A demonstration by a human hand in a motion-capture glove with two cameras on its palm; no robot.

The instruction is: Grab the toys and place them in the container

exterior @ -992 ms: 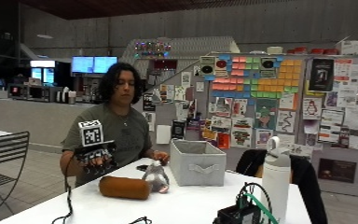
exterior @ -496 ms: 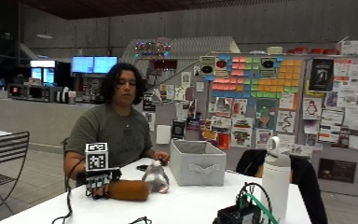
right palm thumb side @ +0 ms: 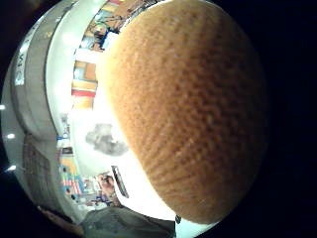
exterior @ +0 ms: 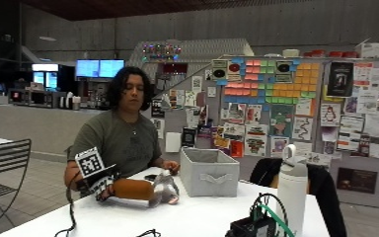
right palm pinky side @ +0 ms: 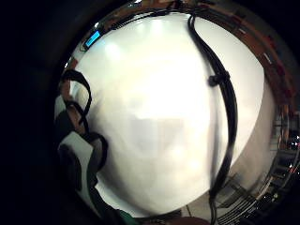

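Brown and knitted, the cylindrical toy [exterior: 132,189] is clasped at one end by the gloved right hand [exterior: 104,186], just above the white table [exterior: 196,217]. A grey plush toy [exterior: 165,189] touches its far end; the grey fabric container [exterior: 208,172] stands near.

The soft cylindrical plush toy [exterior: 133,188] is orange-brown, and its surface in the thumb-side palm view [right palm thumb side: 190,106] shows a fine knitted, dotted texture in the same tan-orange. Beside it, the small furry stuffed animal [exterior: 166,189] is grey with paler patches. The square fabric container [exterior: 208,171] is light grey, plain, with a matching grey bow-shaped handle on its front. The gloved right hand [exterior: 104,186] is black with white parts. The smooth table top [exterior: 183,217] is plain white.
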